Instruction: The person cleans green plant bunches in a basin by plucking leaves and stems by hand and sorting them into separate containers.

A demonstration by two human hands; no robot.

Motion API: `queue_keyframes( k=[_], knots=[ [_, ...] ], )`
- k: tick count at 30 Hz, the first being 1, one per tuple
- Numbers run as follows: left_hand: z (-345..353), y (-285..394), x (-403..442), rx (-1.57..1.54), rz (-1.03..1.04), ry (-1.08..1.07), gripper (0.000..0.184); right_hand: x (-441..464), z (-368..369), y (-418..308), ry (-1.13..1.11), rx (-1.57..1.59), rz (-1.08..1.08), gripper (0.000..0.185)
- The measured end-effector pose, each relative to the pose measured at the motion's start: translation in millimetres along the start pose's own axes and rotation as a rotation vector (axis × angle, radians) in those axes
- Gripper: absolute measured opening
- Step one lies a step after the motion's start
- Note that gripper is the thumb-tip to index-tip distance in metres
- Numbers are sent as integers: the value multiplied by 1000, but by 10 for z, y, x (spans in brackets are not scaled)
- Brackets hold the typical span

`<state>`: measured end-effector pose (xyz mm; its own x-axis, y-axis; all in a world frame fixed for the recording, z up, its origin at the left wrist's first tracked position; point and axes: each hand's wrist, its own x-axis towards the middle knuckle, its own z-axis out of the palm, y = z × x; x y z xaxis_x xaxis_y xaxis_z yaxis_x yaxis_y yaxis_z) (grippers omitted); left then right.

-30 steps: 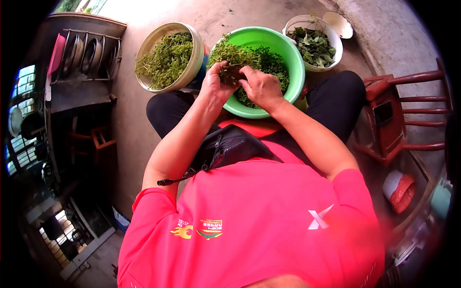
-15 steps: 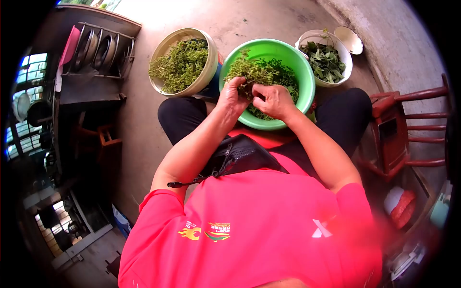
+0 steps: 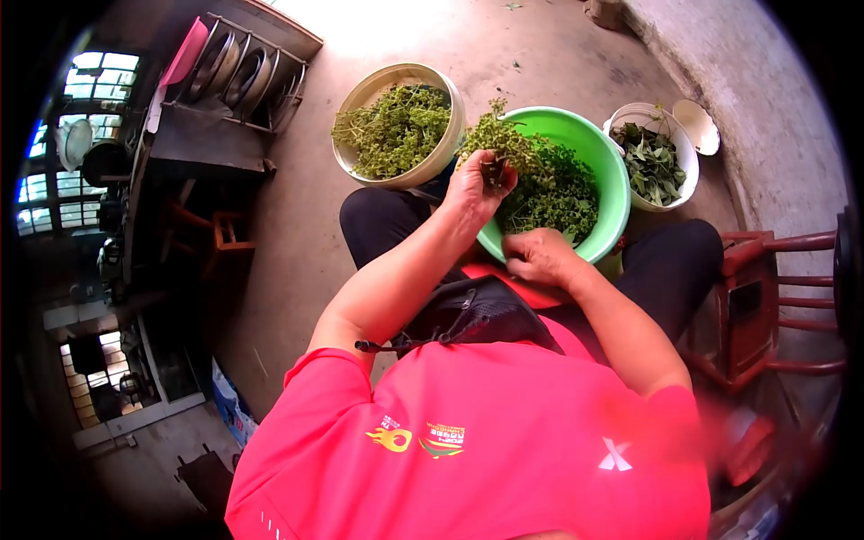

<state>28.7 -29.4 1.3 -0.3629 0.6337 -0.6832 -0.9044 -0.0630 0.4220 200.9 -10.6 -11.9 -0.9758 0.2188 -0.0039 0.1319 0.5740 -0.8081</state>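
Note:
My left hand (image 3: 483,187) is closed round the stems of a bunch of green sprigs (image 3: 504,144), held up over the left rim of a green basin (image 3: 615,175). Dark green bits (image 3: 558,193) lie inside that basin. Near its front rim, my right hand (image 3: 543,256) has its fingers curled together and pointing down; what they hold, if anything, is hidden. Left of the basin, a cream bucket (image 3: 457,121) holds more sprigs (image 3: 400,130). To the right stands a white bucket (image 3: 690,166) with broad dark leaves (image 3: 650,162).
A reddish wooden chair (image 3: 751,306) stands by my right knee. Beyond the white bucket lies a pale round bowl or lid (image 3: 697,126) near the wall. At the left are a rack (image 3: 256,76) with metal pans and a small wooden stool (image 3: 225,241).
My hands have moved apart: the right one has dropped to the basin's front rim, while the left still grips the bunch. The whole view has shifted, so the containers appear lower and farther right.

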Motion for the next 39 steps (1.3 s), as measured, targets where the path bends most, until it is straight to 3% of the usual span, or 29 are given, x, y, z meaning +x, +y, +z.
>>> queue_keyframes(
  k=[4, 6, 10, 12, 13, 14, 16, 17, 20, 21, 23, 24, 26, 28, 30, 32, 34, 36, 39],
  knots=[
    [15, 346, 19, 79, 177, -97, 12, 37, -139, 53, 211, 28, 150, 17],
    [-49, 600, 36, 171, 375, -119, 23, 11, -243, 175, 339, 22, 215, 15],
    [-174, 1118, 80, 369, 805, -49, 30, -24, -322, 281, 386, 45, 310, 13],
    [-309, 1381, 186, 577, 887, -2, 32, -16, -286, 280, 344, 73, 331, 14],
    [-450, 1565, 286, 890, 865, 133, 45, -3, -262, 276, 336, 73, 327, 14],
    [-671, 1759, 467, 1317, 976, 251, 62, 3, -239, 270, 314, 72, 333, 14],
    [-644, 1884, 358, 1639, 700, 383, 73, -1, -205, 259, 286, 71, 338, 15],
    [-758, 1998, 447, 1579, 668, 391, 75, -5, -204, 257, 279, 84, 343, 15],
    [-685, 2158, 337, 1630, 895, 552, 67, 25, -220, 290, 289, 106, 344, 15],
    [-662, 2172, 273, 1631, 887, 562, 67, 22, -219, 299, 297, 109, 340, 15],
    [-587, 2143, 163, 1909, 1420, 567, 56, 59, -235, 321, 320, 133, 325, 14],
    [-538, 2086, 122, 1911, 1409, 567, 56, 75, -252, 333, 319, 147, 337, 14],
    [-498, 1853, 108, 2204, 1430, 237, 52, 108, -251, 349, 322, 135, 350, 14],
    [-813, 1787, 469, 2315, 840, 123, 59, 115, -232, 385, 373, 153, 317, 15],
    [-1044, 1726, 764, 2456, 465, 106, 68, 102, -287, 379, 431, 182, 402, 16],
    [-930, 1661, 733, 2293, 125, 190, 73, 94, -324, 545, 651, 289, 433, 17],
    [-936, 1630, 758, 2416, 344, 205, 70, 46, -647, 536, 761, 361, 567, 16],
    [-929, 1664, 685, 2346, 559, 98, 66, -23, -1040, 553, 831, 230, 686, 17],
    [-930, 1635, 502, 2276, 836, 172, 49, -200, -1498, 995, 825, -197, 783, 22]
  ],
)
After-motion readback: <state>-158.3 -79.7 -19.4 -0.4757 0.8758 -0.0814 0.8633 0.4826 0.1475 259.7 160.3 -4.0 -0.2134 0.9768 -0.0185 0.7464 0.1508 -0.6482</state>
